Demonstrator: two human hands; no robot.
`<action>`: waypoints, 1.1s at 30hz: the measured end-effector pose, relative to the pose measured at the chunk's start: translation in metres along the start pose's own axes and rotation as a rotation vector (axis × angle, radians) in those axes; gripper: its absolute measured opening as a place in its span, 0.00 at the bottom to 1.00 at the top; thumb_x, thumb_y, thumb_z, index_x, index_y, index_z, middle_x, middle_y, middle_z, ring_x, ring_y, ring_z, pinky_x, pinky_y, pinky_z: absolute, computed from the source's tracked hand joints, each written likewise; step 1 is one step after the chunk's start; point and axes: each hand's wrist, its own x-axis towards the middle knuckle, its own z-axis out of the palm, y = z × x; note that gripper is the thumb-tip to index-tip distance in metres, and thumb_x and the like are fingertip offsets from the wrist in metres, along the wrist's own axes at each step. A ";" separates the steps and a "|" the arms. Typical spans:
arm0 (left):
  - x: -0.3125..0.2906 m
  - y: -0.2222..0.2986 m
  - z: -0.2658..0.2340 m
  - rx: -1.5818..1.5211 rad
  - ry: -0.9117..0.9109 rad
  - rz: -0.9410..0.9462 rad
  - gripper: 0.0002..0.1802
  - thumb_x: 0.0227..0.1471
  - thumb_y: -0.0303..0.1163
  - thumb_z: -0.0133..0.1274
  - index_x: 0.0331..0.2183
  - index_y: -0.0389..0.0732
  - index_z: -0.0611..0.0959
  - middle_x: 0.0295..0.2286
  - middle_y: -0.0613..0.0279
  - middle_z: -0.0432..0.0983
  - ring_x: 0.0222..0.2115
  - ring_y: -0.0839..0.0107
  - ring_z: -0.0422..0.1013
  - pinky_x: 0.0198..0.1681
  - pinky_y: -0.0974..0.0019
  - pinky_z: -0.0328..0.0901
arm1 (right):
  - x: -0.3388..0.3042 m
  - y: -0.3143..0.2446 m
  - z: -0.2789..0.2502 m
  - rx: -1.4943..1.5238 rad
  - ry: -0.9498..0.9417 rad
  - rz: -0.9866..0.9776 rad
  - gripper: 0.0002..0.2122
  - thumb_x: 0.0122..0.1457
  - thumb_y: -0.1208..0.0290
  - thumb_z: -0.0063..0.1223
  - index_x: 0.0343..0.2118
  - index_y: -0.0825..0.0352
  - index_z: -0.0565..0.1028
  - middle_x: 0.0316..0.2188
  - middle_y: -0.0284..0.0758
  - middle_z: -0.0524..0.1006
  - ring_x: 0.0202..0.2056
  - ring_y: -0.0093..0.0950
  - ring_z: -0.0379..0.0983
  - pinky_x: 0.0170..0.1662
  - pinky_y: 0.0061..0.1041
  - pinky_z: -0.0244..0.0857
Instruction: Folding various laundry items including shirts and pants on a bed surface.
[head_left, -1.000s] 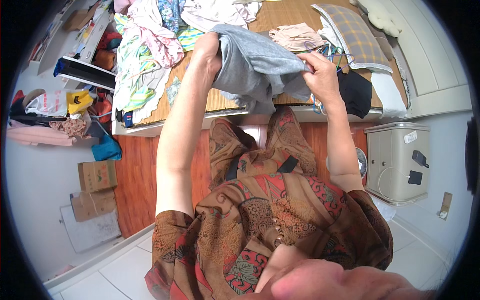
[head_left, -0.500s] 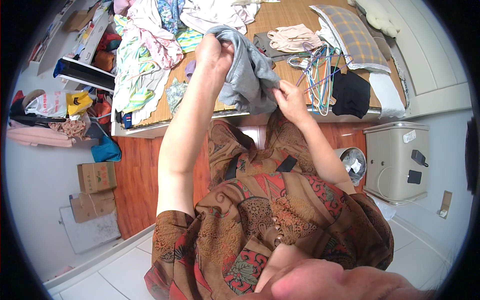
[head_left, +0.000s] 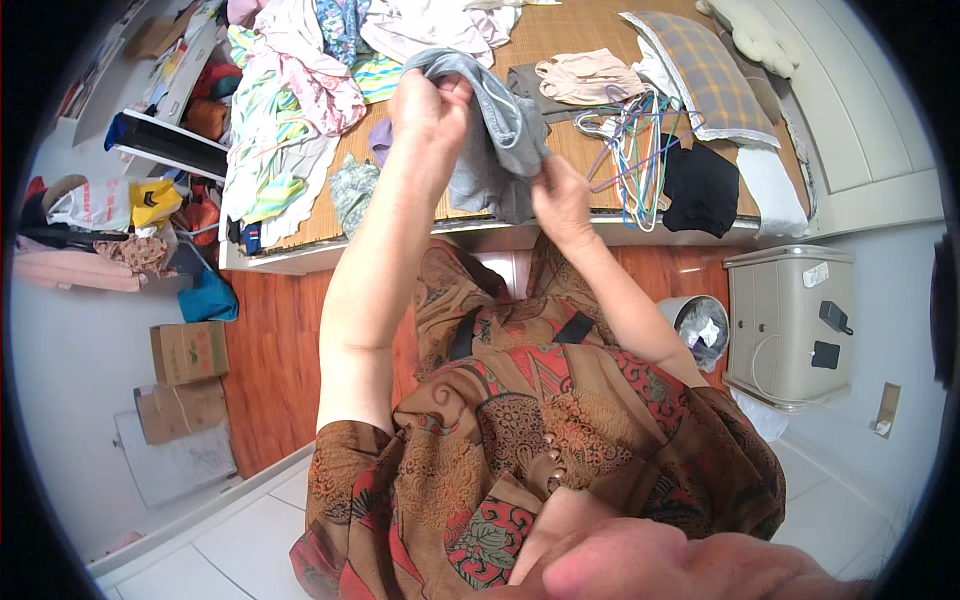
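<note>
A grey cloth garment [head_left: 487, 150] hangs bunched between my hands, over the near edge of the bed; its kind cannot be told from its folds. My left hand [head_left: 430, 105] is closed on its upper left part. Lower down on the right, my right hand [head_left: 562, 203] pinches its edge. Just right of the garment lies a tangle of coloured clothes hangers [head_left: 635, 160], with a folded black cloth [head_left: 702, 188] beside it. Behind the hangers is a beige garment [head_left: 588, 77]. Left of my left forearm lies a patterned grey-green cloth [head_left: 354, 192].
Heaped clothes [head_left: 290, 110] cover the bed's left side. A plaid pillow [head_left: 695, 75] lies at the far right of the bamboo mat [head_left: 545, 30]. Below stand a waste bin [head_left: 690, 325] and a beige cabinet [head_left: 785, 320]. Cardboard boxes [head_left: 188, 352] sit by the left wall.
The garment's right side has moved up and slightly left, now folded over more narrowly. My right hand has shifted slightly left and turned, still gripping it; my left hand has hardly moved.
</note>
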 end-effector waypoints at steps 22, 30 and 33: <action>0.002 0.077 -0.062 1.170 -0.403 0.282 0.15 0.50 0.24 0.48 0.41 0.41 0.81 0.22 0.68 0.74 0.15 0.83 0.63 0.16 0.80 0.58 | 0.088 -0.035 -0.115 0.031 0.290 -0.321 0.06 0.57 0.71 0.52 0.29 0.69 0.75 0.21 0.36 0.75 0.22 0.26 0.71 0.27 0.23 0.63; 0.013 0.076 -0.095 1.071 -0.394 0.071 0.10 0.50 0.25 0.47 0.32 0.41 0.83 0.17 0.70 0.72 0.12 0.84 0.62 0.13 0.79 0.58 | 0.101 -0.024 -0.114 0.157 0.042 -0.144 0.10 0.55 0.68 0.55 0.25 0.70 0.75 0.17 0.29 0.71 0.22 0.15 0.61 0.25 0.18 0.57; 0.022 0.052 -0.131 1.061 -0.298 -0.140 0.05 0.52 0.30 0.50 0.29 0.43 0.80 0.14 0.72 0.67 0.11 0.84 0.61 0.11 0.79 0.59 | 0.090 -0.019 -0.098 0.114 -0.198 -0.109 0.12 0.56 0.66 0.53 0.24 0.71 0.74 0.16 0.32 0.71 0.22 0.18 0.63 0.26 0.22 0.59</action>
